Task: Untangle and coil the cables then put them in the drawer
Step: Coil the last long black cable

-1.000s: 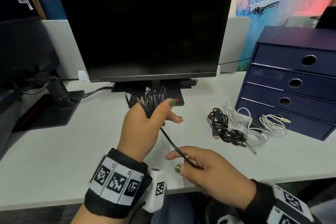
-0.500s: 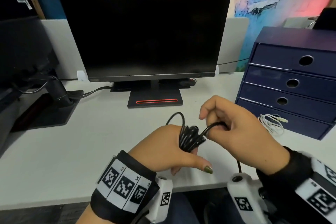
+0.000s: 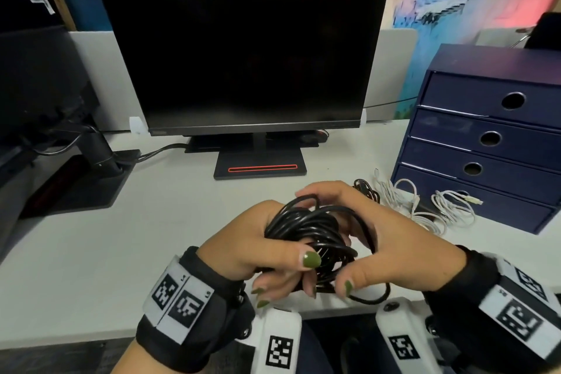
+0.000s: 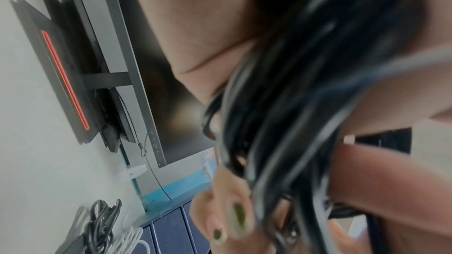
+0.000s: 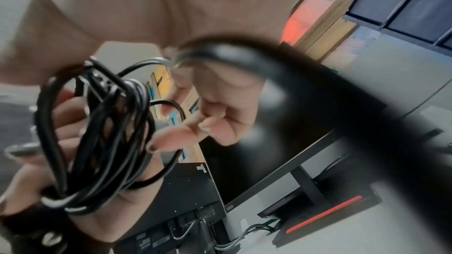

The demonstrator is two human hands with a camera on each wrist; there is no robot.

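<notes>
Black cable coil (image 3: 306, 231) glossy between the hands, whose nails (image 3: 311, 259) are olive green. Black wristbands (image 3: 194, 313) carry white patches with black square-code patterns. The worktop (image 3: 76, 252) is white. At twelve o'clock, a black monitor (image 3: 243, 48) whose base shows a thin red line (image 3: 262, 167). At two o'clock, a navy blue drawer unit (image 3: 485, 130); before it, white cables (image 3: 425, 206) beside a small black bundle (image 3: 365, 188). Behind that, a wall painted in pink and light blue patches (image 3: 455, 9).
</notes>
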